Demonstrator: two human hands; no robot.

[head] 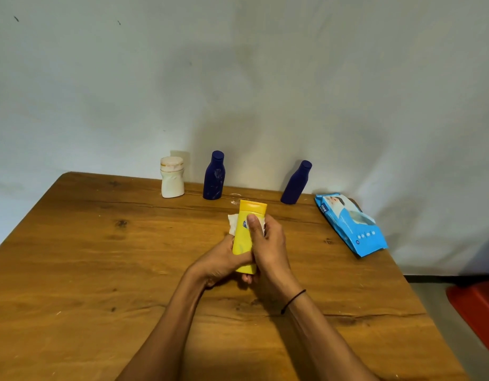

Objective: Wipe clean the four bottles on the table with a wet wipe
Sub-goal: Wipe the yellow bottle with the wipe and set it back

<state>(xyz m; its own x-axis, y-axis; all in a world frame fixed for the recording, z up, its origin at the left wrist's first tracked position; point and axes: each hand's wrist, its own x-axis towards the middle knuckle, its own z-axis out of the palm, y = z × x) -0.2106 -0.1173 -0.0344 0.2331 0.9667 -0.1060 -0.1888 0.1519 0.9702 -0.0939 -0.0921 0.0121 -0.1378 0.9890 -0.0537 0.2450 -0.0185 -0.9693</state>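
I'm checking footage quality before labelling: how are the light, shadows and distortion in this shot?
Head view: soft, dim light; broad diffuse shadows fall on the wall behind the bottles. Wide-angle bending curves the table edges. The yellow bottle, both hands and the wipes pack are reasonably sharp; the pack's small print is unreadable. No strong glare.

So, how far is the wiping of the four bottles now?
Nothing looks clearly finished. In hand: the left hand holds the yellow bottle while the right hand rubs a wet wipe around it. Left: the white bottle and two dark blue bottles stand by the wall; one shows smudges.
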